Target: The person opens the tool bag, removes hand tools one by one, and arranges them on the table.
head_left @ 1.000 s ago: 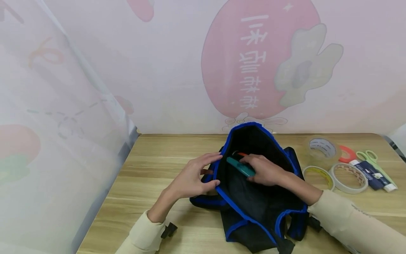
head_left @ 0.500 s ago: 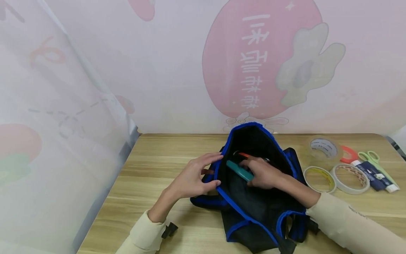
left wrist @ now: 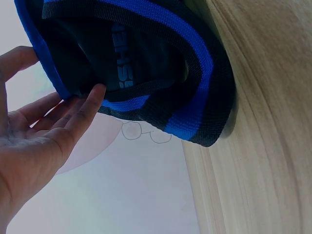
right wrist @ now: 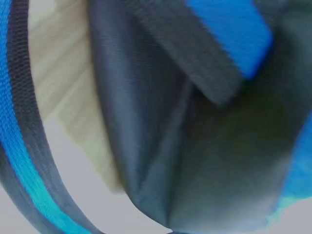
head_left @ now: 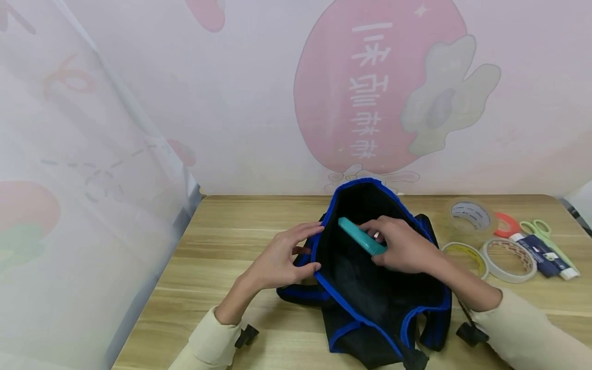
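Note:
A black fabric bag (head_left: 370,293) with blue trim lies with its mouth wide open on the wooden table. At the left of its mouth my left hand (head_left: 282,259) holds the rim between thumb and fingers. In the left wrist view, the fingertips of this left hand (left wrist: 53,117) lie against the bag's edge (left wrist: 53,68). My right hand (head_left: 407,246) is over the bag's mouth and grips a long teal object (head_left: 361,236) with a rounded end; its kind is unclear. The right wrist view shows only blurred bag fabric (right wrist: 219,165) and straps.
Right of the bag are a clear tape roll (head_left: 472,216), a red ring (head_left: 506,224), two whitish tape rolls, one of them (head_left: 487,264) nearest the scissors' side, navy and white tubes (head_left: 541,257) and green scissors (head_left: 548,236). A printed backdrop (head_left: 250,113) stands behind the table.
The right hand has risen and shifted slightly right, lifting the teal object from lower inside the bag. An orange item seen beside it earlier is out of sight. The left hand stays on the rim.

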A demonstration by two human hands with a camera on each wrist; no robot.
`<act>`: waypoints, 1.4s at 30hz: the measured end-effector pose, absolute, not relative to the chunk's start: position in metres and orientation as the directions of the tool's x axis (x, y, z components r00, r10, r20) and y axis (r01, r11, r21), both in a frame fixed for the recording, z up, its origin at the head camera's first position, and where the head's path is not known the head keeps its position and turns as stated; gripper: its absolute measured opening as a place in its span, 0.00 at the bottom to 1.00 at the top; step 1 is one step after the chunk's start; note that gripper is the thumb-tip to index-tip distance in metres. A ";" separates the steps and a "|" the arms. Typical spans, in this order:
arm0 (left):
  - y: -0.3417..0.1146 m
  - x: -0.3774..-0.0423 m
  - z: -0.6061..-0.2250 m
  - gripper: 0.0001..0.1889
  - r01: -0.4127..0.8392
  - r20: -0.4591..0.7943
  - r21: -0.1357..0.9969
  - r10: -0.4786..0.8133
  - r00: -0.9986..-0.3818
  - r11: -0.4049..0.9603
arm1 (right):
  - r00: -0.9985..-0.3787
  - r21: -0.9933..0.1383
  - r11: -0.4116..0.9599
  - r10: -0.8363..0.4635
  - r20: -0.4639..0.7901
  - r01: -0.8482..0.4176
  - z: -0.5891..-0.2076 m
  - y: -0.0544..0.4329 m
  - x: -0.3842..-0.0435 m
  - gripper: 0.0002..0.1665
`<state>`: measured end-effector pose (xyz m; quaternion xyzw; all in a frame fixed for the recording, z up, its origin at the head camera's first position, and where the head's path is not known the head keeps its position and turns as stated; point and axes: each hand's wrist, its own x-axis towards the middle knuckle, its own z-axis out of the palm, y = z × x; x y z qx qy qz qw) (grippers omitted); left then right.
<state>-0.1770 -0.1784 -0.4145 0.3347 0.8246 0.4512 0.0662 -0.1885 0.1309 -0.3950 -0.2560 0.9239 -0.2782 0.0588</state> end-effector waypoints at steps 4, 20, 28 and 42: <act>-0.178 -0.177 -0.414 0.38 0.497 0.196 0.785 0.614 -0.765 0.370 | -0.868 -0.536 0.708 -0.486 0.102 -0.460 -0.383 0.140 -0.179 0.37; -0.177 -0.177 -0.416 0.38 0.487 0.186 0.786 0.605 -0.774 0.381 | -0.907 -0.576 0.705 -0.373 0.195 -0.414 -0.361 0.193 -0.145 0.43; -0.178 -0.177 -0.417 0.39 0.473 0.182 0.800 0.603 -0.777 0.368 | -0.931 -0.554 0.748 -0.298 0.211 -0.365 -0.369 0.220 -0.132 0.45; -0.178 -0.178 -0.418 0.38 0.478 0.183 0.792 0.599 -0.780 0.380 | -0.956 -0.502 0.817 -0.201 0.214 -0.284 -0.393 0.259 -0.113 0.47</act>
